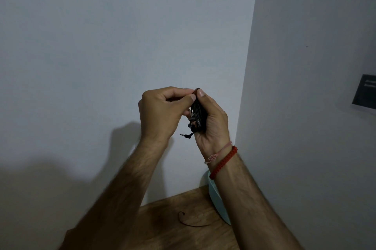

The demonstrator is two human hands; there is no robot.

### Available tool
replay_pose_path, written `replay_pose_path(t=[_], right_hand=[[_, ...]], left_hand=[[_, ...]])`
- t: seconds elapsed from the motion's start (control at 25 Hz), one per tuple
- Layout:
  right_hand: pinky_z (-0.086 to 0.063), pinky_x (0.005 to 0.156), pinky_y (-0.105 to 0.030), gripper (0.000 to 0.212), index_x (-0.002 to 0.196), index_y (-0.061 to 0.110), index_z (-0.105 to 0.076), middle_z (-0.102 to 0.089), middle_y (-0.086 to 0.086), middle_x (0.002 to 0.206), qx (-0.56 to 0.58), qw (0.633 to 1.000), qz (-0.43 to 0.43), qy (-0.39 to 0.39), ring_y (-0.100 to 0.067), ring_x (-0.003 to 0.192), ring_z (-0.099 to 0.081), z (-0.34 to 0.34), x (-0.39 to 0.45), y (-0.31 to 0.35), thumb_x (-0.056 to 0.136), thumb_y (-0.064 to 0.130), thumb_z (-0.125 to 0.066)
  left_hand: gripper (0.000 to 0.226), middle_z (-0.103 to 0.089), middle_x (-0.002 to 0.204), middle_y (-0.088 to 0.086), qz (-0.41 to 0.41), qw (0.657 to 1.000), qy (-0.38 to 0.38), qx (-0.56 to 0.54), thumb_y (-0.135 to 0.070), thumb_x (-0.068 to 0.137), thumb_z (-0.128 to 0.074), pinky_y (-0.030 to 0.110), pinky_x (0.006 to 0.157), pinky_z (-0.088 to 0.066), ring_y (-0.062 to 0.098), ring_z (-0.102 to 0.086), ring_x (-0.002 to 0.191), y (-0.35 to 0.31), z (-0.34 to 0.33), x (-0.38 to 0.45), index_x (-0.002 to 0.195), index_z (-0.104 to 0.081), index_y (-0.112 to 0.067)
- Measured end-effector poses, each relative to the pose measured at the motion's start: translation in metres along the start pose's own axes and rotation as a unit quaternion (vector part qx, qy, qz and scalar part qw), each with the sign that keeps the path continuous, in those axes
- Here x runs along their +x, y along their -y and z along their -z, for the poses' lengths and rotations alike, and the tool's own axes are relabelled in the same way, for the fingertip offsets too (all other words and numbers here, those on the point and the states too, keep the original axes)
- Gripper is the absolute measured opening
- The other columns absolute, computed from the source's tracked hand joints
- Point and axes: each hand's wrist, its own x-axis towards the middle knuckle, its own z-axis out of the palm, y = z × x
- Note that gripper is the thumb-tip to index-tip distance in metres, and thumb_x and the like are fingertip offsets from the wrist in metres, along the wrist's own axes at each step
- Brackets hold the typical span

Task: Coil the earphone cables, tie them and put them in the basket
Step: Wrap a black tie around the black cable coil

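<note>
A black earphone cable (pixel 198 113) is bunched into a tight coil, held up in front of the wall. My right hand (pixel 211 123) grips the coil across its palm, thumb pressed at the top. My left hand (pixel 162 111) pinches the coil's upper end with thumb and fingers. The jack plug (pixel 186 135) sticks out to the left below the coil. A pale blue-green basket (pixel 216 199) stands in the corner of the wooden table, mostly hidden behind my right forearm.
A thin dark tie or cable piece (pixel 188 221) lies curved on the wooden table (pixel 162 227) below my arms. White walls meet in a corner at the right. A dark sign (pixel 365 92) hangs on the right wall.
</note>
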Motion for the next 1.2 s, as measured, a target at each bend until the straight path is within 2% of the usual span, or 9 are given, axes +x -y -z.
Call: replay_pose_path(t=[0.16, 0.28, 0.36, 0.52, 0.64, 0.8, 0.88, 1.08, 1.2], right_hand=[[-0.058, 0.071, -0.03, 0.015, 0.102, -0.004, -0.072, -0.075, -0.01, 0.085, -0.012, 0.999, 0.033, 0.0, -0.02, 0.076, -0.071, 0.001, 0.0, 0.0, 0.09, 0.004, -0.069], [-0.059, 0.064, -0.029, 0.01, 0.096, -0.003, -0.074, -0.074, -0.012, 0.085, -0.023, 0.998, 0.054, 0.0, -0.021, 0.075, -0.071, 0.001, 0.001, 0.001, 0.089, 0.003, -0.069], [-0.057, 0.058, -0.027, 0.008, 0.093, -0.001, -0.074, -0.073, -0.013, 0.084, -0.039, 0.997, 0.063, -0.005, -0.021, 0.073, -0.071, 0.002, 0.0, 0.0, 0.089, 0.003, -0.07], [-0.059, 0.063, -0.029, 0.009, 0.094, -0.001, -0.074, -0.073, -0.014, 0.087, -0.032, 0.997, 0.065, -0.009, -0.023, 0.078, -0.071, 0.002, 0.0, -0.002, 0.088, 0.003, -0.071], [-0.057, 0.058, -0.028, 0.008, 0.094, 0.0, -0.075, -0.074, -0.012, 0.085, -0.032, 0.997, 0.064, -0.008, -0.021, 0.074, -0.071, 0.0, 0.0, -0.003, 0.089, 0.004, -0.07], [-0.06, 0.067, -0.031, 0.011, 0.097, -0.002, -0.074, -0.075, -0.013, 0.088, -0.022, 0.998, 0.063, -0.012, -0.025, 0.082, -0.071, -0.001, 0.001, -0.006, 0.088, 0.004, -0.071], [-0.06, 0.065, -0.031, 0.009, 0.095, -0.001, -0.075, -0.075, -0.013, 0.086, -0.024, 0.998, 0.062, -0.013, -0.025, 0.081, -0.071, -0.002, 0.001, -0.006, 0.088, 0.004, -0.071], [-0.056, 0.057, -0.027, 0.009, 0.094, 0.0, -0.075, -0.072, -0.015, 0.09, -0.064, 0.995, 0.078, -0.017, -0.023, 0.078, -0.069, -0.004, -0.001, -0.004, 0.089, 0.006, -0.071], [-0.058, 0.06, -0.029, 0.009, 0.094, -0.002, -0.075, -0.071, -0.018, 0.092, -0.074, 0.993, 0.089, -0.01, -0.026, 0.082, -0.067, -0.003, -0.001, -0.003, 0.089, 0.004, -0.07]], left_hand=[[0.012, -0.081, 0.079, -0.001, 0.036, 0.998, 0.016, -0.039, -0.008, 0.078, -0.085, 0.031, 0.066, -0.061, 0.016, -0.07, 0.057, -0.001, 0.001, 0.004, 0.088, -0.085, -0.015], [0.011, -0.08, 0.077, 0.006, 0.062, 0.994, 0.029, -0.085, -0.003, 0.079, -0.084, 0.023, 0.062, -0.056, 0.015, -0.065, 0.057, -0.001, 0.003, 0.005, 0.088, -0.084, -0.009], [0.011, -0.081, 0.079, 0.007, 0.054, 0.995, 0.025, -0.075, -0.005, 0.078, -0.084, 0.023, 0.062, -0.056, 0.016, -0.066, 0.058, 0.0, 0.003, 0.004, 0.088, -0.084, -0.009], [0.011, -0.082, 0.08, 0.001, 0.035, 0.998, 0.015, -0.04, -0.009, 0.077, -0.086, 0.027, 0.063, -0.058, 0.018, -0.07, 0.058, 0.0, 0.004, 0.004, 0.087, -0.084, -0.014], [0.011, -0.082, 0.079, -0.001, 0.028, 0.999, 0.008, -0.03, -0.011, 0.077, -0.086, 0.028, 0.064, -0.059, 0.017, -0.071, 0.056, -0.002, 0.004, 0.004, 0.087, -0.085, -0.016], [0.011, -0.081, 0.079, -0.002, 0.029, 0.999, 0.004, -0.018, -0.012, 0.077, -0.086, 0.035, 0.07, -0.064, 0.016, -0.072, 0.055, -0.004, 0.005, 0.003, 0.086, -0.085, -0.018], [0.011, -0.082, 0.08, -0.002, 0.031, 0.999, 0.007, -0.015, -0.012, 0.077, -0.086, 0.036, 0.072, -0.064, 0.017, -0.072, 0.055, -0.004, 0.006, 0.003, 0.086, -0.085, -0.018], [0.009, -0.081, 0.077, 0.0, 0.038, 0.999, 0.018, -0.017, -0.012, 0.077, -0.086, 0.033, 0.07, -0.062, 0.016, -0.07, 0.055, -0.006, 0.01, 0.005, 0.084, -0.084, -0.017], [0.01, -0.081, 0.077, 0.002, 0.035, 0.999, 0.016, -0.027, -0.012, 0.077, -0.086, 0.029, 0.066, -0.059, 0.017, -0.071, 0.058, -0.007, 0.012, 0.008, 0.087, -0.084, -0.015]])
